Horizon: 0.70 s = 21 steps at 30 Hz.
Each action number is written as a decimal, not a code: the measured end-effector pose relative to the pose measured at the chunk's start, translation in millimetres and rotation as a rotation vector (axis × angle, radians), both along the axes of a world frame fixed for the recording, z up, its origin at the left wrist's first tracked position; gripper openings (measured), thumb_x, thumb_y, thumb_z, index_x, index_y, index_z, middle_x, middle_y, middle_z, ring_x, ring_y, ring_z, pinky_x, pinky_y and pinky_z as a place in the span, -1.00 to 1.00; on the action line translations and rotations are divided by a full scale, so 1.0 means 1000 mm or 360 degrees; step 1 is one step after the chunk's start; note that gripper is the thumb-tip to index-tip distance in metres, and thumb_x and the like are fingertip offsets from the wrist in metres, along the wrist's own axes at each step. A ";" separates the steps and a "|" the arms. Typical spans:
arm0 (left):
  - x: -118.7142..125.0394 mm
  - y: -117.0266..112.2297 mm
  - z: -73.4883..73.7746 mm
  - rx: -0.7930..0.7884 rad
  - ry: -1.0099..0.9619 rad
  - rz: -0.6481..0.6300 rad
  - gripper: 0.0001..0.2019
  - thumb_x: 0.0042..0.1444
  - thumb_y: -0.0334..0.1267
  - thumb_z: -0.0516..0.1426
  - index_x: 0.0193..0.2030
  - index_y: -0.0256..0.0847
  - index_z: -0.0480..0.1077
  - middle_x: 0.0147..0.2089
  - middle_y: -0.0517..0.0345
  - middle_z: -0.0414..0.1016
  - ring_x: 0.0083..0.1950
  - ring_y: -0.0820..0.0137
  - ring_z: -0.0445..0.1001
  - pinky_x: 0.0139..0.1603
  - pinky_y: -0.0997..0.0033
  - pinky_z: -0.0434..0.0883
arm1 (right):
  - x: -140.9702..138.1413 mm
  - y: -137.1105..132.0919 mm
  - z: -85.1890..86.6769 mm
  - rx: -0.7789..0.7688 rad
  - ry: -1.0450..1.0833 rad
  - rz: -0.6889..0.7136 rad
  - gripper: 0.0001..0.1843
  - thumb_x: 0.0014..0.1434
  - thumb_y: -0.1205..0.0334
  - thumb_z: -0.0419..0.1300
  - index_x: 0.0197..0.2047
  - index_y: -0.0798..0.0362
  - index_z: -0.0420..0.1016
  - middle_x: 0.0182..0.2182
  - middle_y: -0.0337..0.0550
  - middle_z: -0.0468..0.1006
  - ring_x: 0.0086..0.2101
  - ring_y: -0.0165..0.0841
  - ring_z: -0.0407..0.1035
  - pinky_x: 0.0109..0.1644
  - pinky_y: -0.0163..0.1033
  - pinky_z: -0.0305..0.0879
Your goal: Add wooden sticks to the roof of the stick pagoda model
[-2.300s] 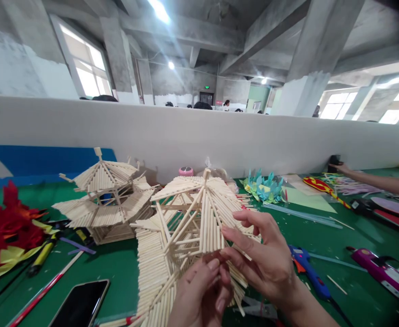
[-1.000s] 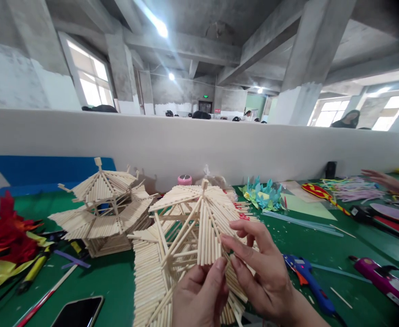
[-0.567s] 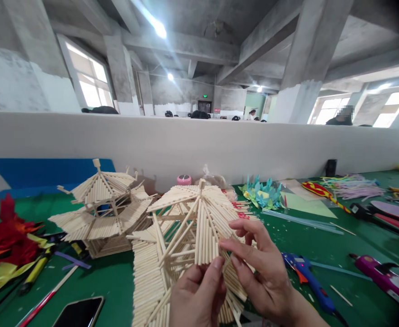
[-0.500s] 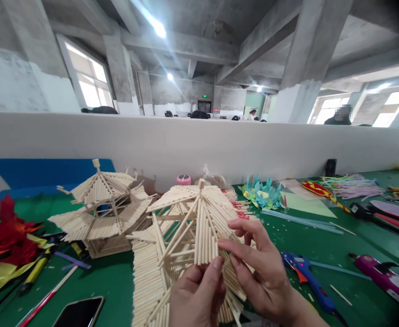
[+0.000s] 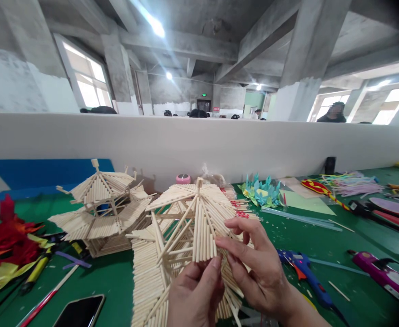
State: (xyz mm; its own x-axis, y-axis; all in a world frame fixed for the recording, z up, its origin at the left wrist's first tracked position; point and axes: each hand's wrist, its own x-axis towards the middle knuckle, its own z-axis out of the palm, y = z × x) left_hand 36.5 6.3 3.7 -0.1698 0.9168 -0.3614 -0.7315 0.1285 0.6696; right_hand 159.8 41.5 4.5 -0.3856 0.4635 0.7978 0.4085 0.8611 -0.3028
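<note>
I have the left hand (image 5: 195, 295) pinched on the front eave of the stick pavilion (image 5: 204, 231), the right hand (image 5: 258, 261) half-open, forefinger touching it. Roof part-finished, I judge: slatted above the fingers, bare framing leftward. Beyond, left of both hands, a second pavilion (image 5: 100, 225) looks fully roofed.

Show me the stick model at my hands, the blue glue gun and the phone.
Stick model (image 5: 202, 231), head view: front panel of its roof.
Blue glue gun (image 5: 317, 285), head view: its handle.
Phone (image 5: 79, 312), head view: its dark screen.
</note>
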 end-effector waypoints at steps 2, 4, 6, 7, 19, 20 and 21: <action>0.000 -0.001 0.000 -0.0023 0.0026 0.0002 -0.75 -0.57 -0.33 0.42 -0.64 -0.30 0.50 -0.69 0.24 0.44 -0.68 0.63 0.31 -0.62 0.69 0.32 | 0.000 0.000 0.000 0.0005 -0.0014 -0.0008 -0.54 -0.01 0.58 0.03 -0.03 0.08 0.34 -0.03 -0.05 0.16 -0.10 -0.26 0.14 -0.15 -0.13 0.23; -0.001 -0.002 0.000 -0.0027 0.0037 -0.0030 -0.76 -0.55 -0.35 0.41 -0.63 -0.29 0.51 -0.69 0.23 0.44 -0.68 0.62 0.32 -0.62 0.67 0.33 | 0.000 0.000 -0.001 0.0010 -0.0021 -0.0017 -0.53 -0.01 0.58 0.03 -0.02 0.07 0.34 -0.03 -0.06 0.16 -0.10 -0.26 0.14 -0.15 -0.13 0.23; -0.002 -0.002 -0.001 -0.0023 0.0043 -0.0050 -0.76 -0.54 -0.35 0.41 -0.62 -0.30 0.51 -0.68 0.21 0.45 -0.66 0.60 0.34 -0.61 0.66 0.34 | 0.000 0.000 -0.001 0.0016 -0.0029 -0.0022 -0.53 -0.01 0.58 0.03 -0.02 0.07 0.34 -0.03 -0.06 0.16 -0.10 -0.25 0.14 -0.16 -0.13 0.24; -0.002 -0.002 -0.002 -0.0019 0.0043 -0.0051 -0.75 -0.55 -0.34 0.42 -0.62 -0.30 0.51 -0.67 0.20 0.46 -0.66 0.59 0.34 -0.60 0.66 0.34 | 0.000 0.000 -0.002 0.0019 -0.0036 -0.0024 -0.53 -0.01 0.57 0.04 -0.02 0.07 0.34 -0.02 -0.05 0.16 -0.10 -0.24 0.14 -0.16 -0.13 0.23; -0.001 -0.001 0.004 -0.0026 -0.0063 -0.0041 -0.68 -0.68 -0.27 0.43 -0.68 -0.32 0.49 -0.74 0.25 0.41 -0.69 0.65 0.30 -0.61 0.70 0.32 | -0.001 0.000 -0.001 0.0074 -0.0073 -0.0054 -0.54 -0.02 0.57 0.04 -0.03 0.09 0.35 -0.04 -0.03 0.17 -0.11 -0.24 0.15 -0.16 -0.12 0.23; -0.001 -0.001 0.004 -0.0031 -0.0061 -0.0042 -0.67 -0.69 -0.27 0.43 -0.67 -0.32 0.50 -0.75 0.26 0.40 -0.69 0.65 0.29 -0.61 0.70 0.32 | -0.001 0.000 -0.001 0.0065 -0.0078 -0.0058 -0.54 -0.02 0.57 0.04 -0.03 0.09 0.35 -0.04 -0.03 0.17 -0.11 -0.24 0.15 -0.15 -0.12 0.23; -0.001 -0.001 0.004 -0.0037 -0.0057 -0.0042 -0.67 -0.69 -0.27 0.43 -0.67 -0.32 0.50 -0.75 0.25 0.40 -0.69 0.65 0.30 -0.61 0.70 0.32 | -0.001 0.000 -0.001 0.0058 -0.0078 -0.0059 -0.55 -0.01 0.57 0.05 -0.03 0.08 0.35 -0.04 -0.03 0.17 -0.11 -0.24 0.14 -0.15 -0.12 0.23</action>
